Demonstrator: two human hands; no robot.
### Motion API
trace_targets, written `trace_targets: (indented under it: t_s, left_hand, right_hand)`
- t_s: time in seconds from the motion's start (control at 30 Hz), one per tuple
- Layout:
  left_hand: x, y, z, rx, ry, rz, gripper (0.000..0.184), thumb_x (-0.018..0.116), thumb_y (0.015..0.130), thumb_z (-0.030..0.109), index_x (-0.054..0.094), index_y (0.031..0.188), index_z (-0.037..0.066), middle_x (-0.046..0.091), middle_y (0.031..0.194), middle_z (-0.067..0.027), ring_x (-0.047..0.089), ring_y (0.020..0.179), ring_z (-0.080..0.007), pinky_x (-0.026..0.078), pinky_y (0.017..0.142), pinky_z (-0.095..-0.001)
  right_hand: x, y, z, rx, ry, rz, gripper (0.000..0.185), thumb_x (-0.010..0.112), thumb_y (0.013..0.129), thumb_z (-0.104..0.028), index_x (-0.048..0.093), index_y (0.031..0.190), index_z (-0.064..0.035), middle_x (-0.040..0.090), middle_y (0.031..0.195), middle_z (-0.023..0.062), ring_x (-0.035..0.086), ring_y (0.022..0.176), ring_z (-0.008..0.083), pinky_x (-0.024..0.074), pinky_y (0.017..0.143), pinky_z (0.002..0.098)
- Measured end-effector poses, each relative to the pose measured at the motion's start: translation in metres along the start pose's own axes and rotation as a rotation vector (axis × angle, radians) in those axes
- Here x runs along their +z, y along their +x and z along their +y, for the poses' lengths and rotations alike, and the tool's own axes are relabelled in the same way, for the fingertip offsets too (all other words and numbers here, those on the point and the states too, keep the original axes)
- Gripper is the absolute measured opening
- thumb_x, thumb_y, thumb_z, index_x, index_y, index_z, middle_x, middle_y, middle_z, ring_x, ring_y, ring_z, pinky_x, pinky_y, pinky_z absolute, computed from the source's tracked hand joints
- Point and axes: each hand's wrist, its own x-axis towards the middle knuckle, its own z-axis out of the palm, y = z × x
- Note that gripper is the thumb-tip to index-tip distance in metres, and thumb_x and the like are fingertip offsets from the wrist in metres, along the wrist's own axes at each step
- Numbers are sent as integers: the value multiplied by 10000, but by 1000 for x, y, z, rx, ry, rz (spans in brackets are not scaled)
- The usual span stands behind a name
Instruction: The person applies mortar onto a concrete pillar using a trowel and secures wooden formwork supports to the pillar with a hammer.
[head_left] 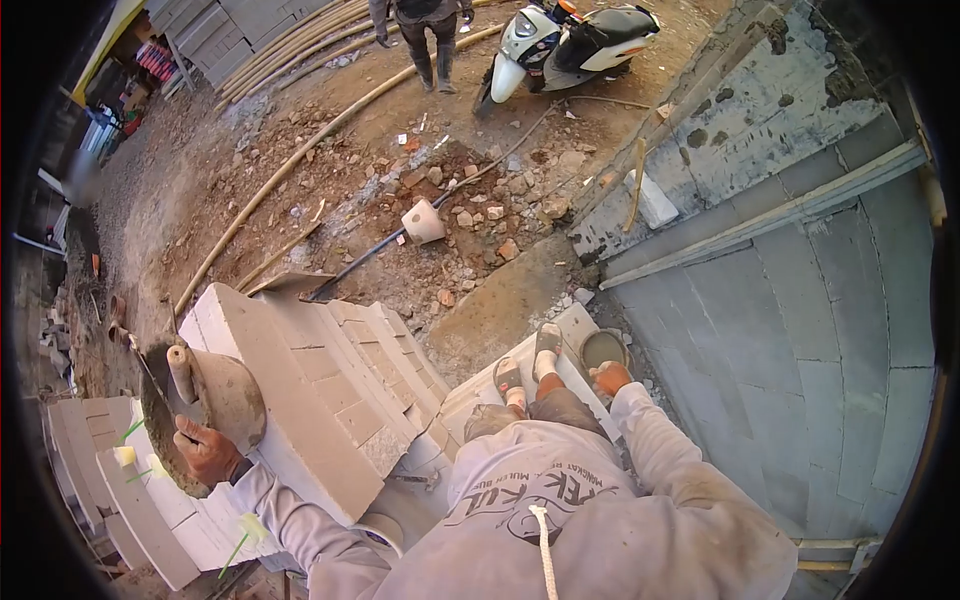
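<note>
Along our right side runs a grey block wall (740,350), the largest thing before us, with the stacked pale blocks (280,355) next in bulk at our left. Beyond the rubble, a scooter (565,50) stands near another person (432,40), whose upper body is cut off by the edge of view. At the left, against the stack's outer end, we have a tub (235,405) with a dark inside; our left hand (208,450) grips its rim, fingers curled. Smaller is the pail (604,350) by the wall's foot, close to our sandals (508,374), its edge gripped by our right hand (610,378); something grey fills it. Smallest, a handle (180,374) juts up at the tub's mouth.
</note>
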Motion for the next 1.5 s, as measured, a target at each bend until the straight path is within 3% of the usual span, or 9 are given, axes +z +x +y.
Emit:
trace_targets:
  t_s: [0.5,0.63,0.7,0.77,0.87,0.9,1.0,1.17,1.5]
  left_hand:
    - [-6,0,8,34,-86,17,420,506,889,433,487,651,88,526,560,-80,515,484,-304,372,433,-400]
    - [-6,1,10,58,-143,59,426,501,889,433,468,640,89,516,548,-91,510,483,-313,370,433,-407]
    - [-12,2,14,16,-141,-7,433,498,888,440,460,632,93,510,542,-98,511,483,-315,368,431,-408]
    - [-13,3,16,19,-133,27,432,500,885,442,457,623,101,500,531,-93,504,474,-312,360,426,-410]
    - [-8,1,10,12,-182,8,419,534,873,413,451,601,105,484,516,-87,502,461,-290,358,419,-394]
    - [-9,2,11,4,-206,26,409,547,865,407,459,601,107,480,507,-84,500,453,-287,359,417,-393]
    - [-9,4,8,29,-211,38,371,591,841,378,485,603,113,508,519,-76,523,459,-272,385,424,-375]
    - [-7,4,7,34,-198,50,402,604,826,392,453,566,126,483,484,-60,508,423,-255,380,400,-372]
    - [-11,5,12,2,-157,29,412,531,867,441,482,616,118,510,534,-94,517,470,-305,380,433,-390]
  right_hand:
    - [8,7,29,-242,20,66,326,529,838,-304,637,787,-1,656,685,119,621,517,212,498,461,318]
    - [-34,-29,-37,213,278,-47,324,520,853,-302,639,794,-6,655,676,118,624,522,222,499,452,325]
    - [-9,2,12,-79,5,9,318,517,857,-302,638,822,-10,654,680,120,627,531,223,505,460,337]
    - [-35,-23,-38,181,299,-65,269,520,862,-282,634,855,-38,648,686,125,622,536,231,486,444,343]
    - [-10,23,10,245,591,-257,215,518,869,-252,618,865,-62,645,694,128,611,530,239,455,425,329]
    - [-36,-15,-46,258,378,-115,155,514,873,-219,581,829,-85,630,683,120,604,527,247,424,406,312]
    - [-24,31,-5,214,464,-248,146,519,873,-220,549,814,-89,628,695,117,610,540,249,439,414,331]
    - [-51,28,-59,135,244,-200,163,533,873,-248,546,843,-89,628,703,124,607,536,264,476,445,365]
    - [-81,31,-130,96,261,-232,227,564,848,-255,559,774,-41,572,612,66,530,499,155,405,442,299]
